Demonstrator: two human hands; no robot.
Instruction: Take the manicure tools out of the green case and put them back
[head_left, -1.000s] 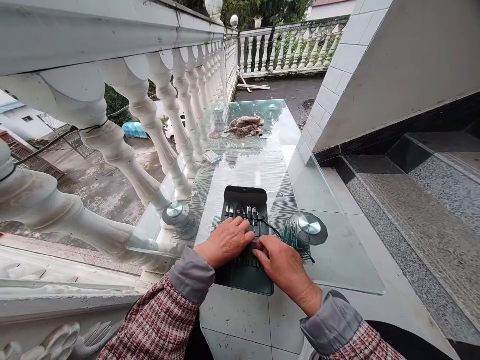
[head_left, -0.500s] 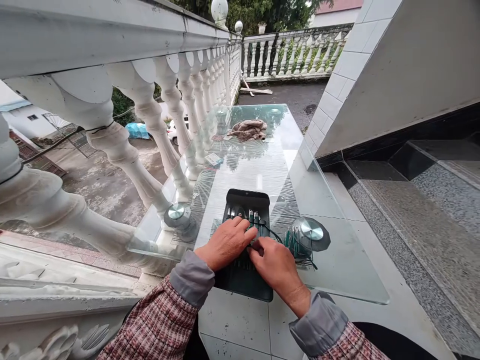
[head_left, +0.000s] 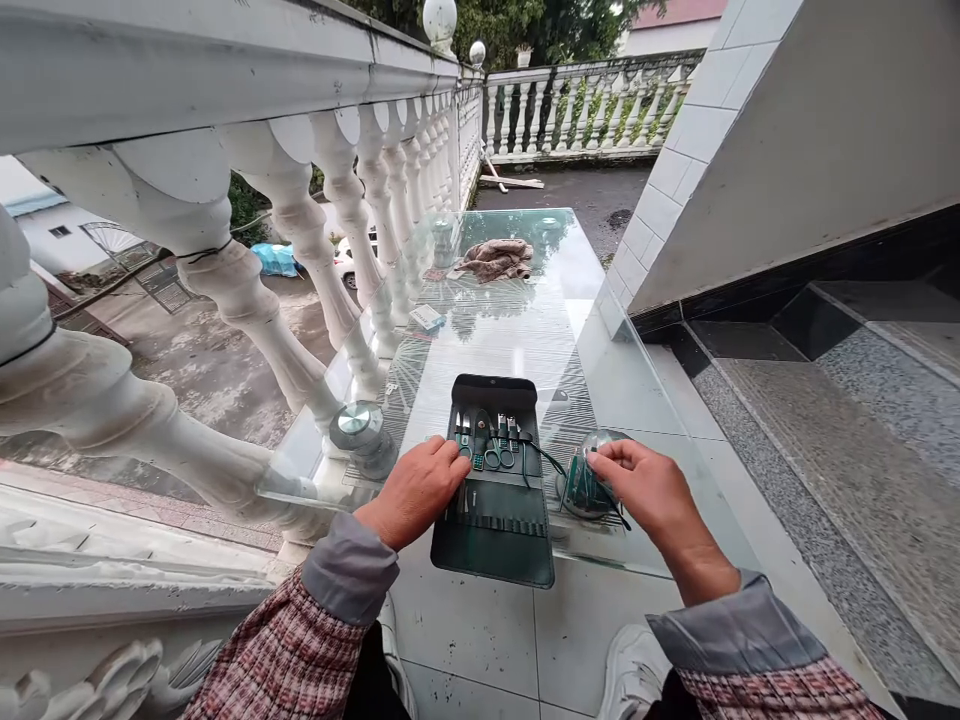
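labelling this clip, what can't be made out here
Head view only.
green tools: too small to name; right hand covers part, grip unclear.
manicure case: left edge under left hand.
small box far up the glass table: print too small.

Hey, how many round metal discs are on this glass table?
4: near-left disc; near-right disc, partly covered, by the right hand; far-left disc and far-right disc, both faint.
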